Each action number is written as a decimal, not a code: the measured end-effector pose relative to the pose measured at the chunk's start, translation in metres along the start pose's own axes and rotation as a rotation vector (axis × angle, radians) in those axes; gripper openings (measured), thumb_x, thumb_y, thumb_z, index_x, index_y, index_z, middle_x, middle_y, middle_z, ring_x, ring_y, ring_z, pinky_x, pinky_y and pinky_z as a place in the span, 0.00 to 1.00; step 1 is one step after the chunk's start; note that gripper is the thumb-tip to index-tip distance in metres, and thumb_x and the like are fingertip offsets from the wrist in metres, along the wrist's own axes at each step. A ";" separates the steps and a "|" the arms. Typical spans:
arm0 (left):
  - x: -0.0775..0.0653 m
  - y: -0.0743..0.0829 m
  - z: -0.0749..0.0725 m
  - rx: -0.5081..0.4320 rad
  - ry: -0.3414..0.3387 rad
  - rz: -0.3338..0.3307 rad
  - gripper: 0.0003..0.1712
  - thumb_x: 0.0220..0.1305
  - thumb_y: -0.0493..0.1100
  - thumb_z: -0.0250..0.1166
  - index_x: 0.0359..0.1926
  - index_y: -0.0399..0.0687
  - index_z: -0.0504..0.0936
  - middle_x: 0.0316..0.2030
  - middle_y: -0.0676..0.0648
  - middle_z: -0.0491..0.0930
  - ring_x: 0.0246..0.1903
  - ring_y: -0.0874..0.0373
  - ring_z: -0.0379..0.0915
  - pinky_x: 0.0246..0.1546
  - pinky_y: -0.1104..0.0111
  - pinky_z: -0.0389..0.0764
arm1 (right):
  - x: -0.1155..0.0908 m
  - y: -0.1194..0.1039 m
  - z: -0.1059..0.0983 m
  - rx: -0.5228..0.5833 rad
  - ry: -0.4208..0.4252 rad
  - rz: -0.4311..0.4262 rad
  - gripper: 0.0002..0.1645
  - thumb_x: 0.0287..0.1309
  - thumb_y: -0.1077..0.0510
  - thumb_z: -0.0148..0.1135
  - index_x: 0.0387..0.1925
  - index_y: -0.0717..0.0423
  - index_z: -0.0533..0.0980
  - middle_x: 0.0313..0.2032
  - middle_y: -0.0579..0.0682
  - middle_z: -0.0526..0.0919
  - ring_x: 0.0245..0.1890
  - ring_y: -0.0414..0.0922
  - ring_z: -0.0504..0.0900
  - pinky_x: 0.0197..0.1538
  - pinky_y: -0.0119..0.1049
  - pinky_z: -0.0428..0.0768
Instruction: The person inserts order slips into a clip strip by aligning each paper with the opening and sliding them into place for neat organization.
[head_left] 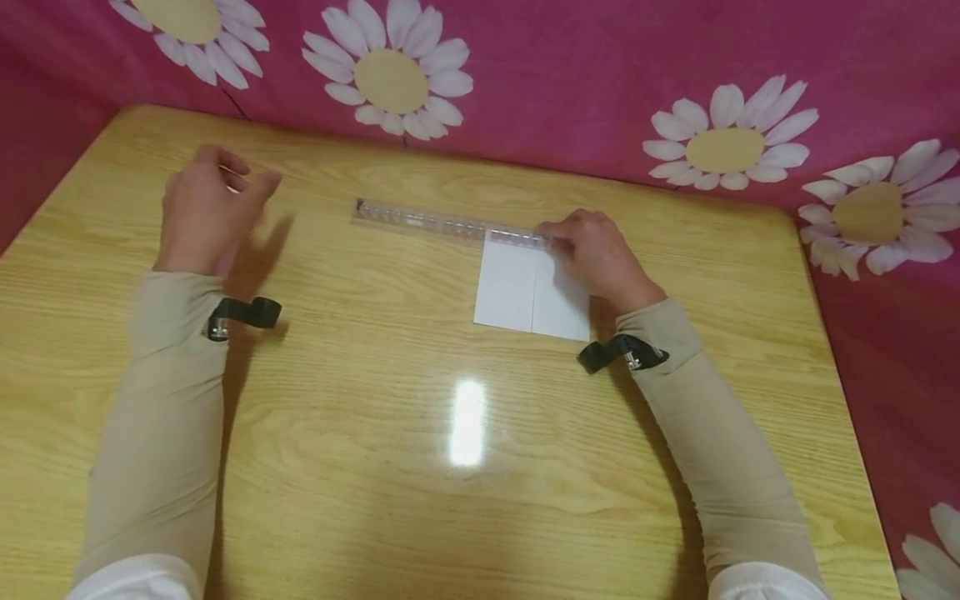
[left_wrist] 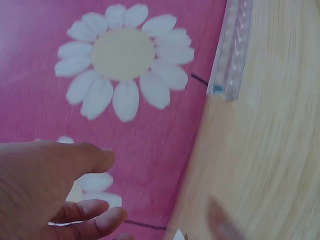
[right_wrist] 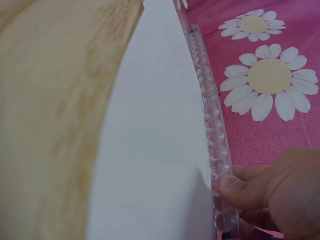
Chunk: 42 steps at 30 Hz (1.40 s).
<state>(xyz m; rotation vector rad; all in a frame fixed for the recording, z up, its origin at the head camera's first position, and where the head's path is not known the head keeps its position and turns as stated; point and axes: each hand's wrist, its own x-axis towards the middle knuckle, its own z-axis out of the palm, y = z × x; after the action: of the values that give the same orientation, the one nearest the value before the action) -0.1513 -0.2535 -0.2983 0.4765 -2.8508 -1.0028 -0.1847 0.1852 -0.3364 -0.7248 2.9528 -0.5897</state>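
Right hand point(head_left: 600, 260), mine: pinched on one end of clear strip point(head_left: 431, 222) (white card point(head_left: 504, 285) adjoining), whose free end could swing if I twist.

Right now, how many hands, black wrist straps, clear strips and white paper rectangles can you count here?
Hands (left hand, right hand): 2
Black wrist straps: 2
Clear plastic strip: 1
White paper rectangle, line down its middle: 1
Total: 6
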 end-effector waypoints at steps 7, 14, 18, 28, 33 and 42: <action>0.006 -0.021 -0.004 0.017 0.048 -0.022 0.38 0.67 0.64 0.59 0.62 0.38 0.69 0.44 0.49 0.72 0.56 0.41 0.67 0.51 0.62 0.65 | -0.001 0.000 0.001 -0.003 0.006 -0.007 0.18 0.69 0.66 0.60 0.57 0.57 0.84 0.43 0.65 0.88 0.48 0.60 0.82 0.64 0.55 0.74; 0.006 -0.036 -0.011 0.067 -0.041 -0.100 0.46 0.69 0.62 0.59 0.69 0.27 0.62 0.62 0.25 0.63 0.65 0.28 0.55 0.62 0.43 0.63 | -0.001 0.000 0.000 0.007 0.005 -0.001 0.18 0.70 0.65 0.60 0.57 0.57 0.83 0.43 0.65 0.87 0.48 0.60 0.82 0.64 0.55 0.74; 0.006 -0.044 -0.014 0.107 -0.080 -0.132 0.49 0.69 0.61 0.60 0.72 0.26 0.58 0.69 0.21 0.57 0.68 0.24 0.49 0.63 0.40 0.60 | -0.001 0.000 -0.001 0.002 -0.004 0.009 0.18 0.70 0.66 0.59 0.58 0.57 0.83 0.45 0.66 0.87 0.49 0.60 0.81 0.64 0.54 0.74; 0.008 -0.061 -0.021 0.162 -0.169 -0.173 0.50 0.67 0.65 0.61 0.68 0.24 0.63 0.63 0.18 0.57 0.63 0.23 0.51 0.56 0.39 0.63 | -0.001 0.000 -0.001 0.001 0.003 -0.001 0.18 0.70 0.66 0.59 0.58 0.57 0.83 0.45 0.66 0.87 0.48 0.60 0.82 0.63 0.54 0.75; 0.008 -0.064 -0.022 0.175 -0.190 -0.178 0.49 0.69 0.64 0.59 0.69 0.24 0.63 0.65 0.18 0.56 0.64 0.21 0.51 0.57 0.37 0.62 | -0.001 0.000 -0.001 0.005 0.002 0.000 0.19 0.69 0.67 0.59 0.58 0.58 0.83 0.45 0.66 0.87 0.48 0.60 0.82 0.63 0.55 0.75; 0.009 -0.067 -0.021 0.160 -0.161 -0.180 0.47 0.67 0.61 0.63 0.70 0.28 0.63 0.62 0.20 0.59 0.62 0.23 0.50 0.53 0.37 0.56 | 0.000 0.000 0.000 0.001 -0.002 0.002 0.19 0.69 0.67 0.59 0.58 0.58 0.83 0.46 0.66 0.87 0.50 0.60 0.82 0.64 0.55 0.74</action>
<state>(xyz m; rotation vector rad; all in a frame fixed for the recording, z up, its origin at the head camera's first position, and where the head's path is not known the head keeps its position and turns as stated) -0.1391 -0.3178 -0.3239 0.7085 -3.0939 -0.8787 -0.1851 0.1854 -0.3363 -0.7219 2.9508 -0.5900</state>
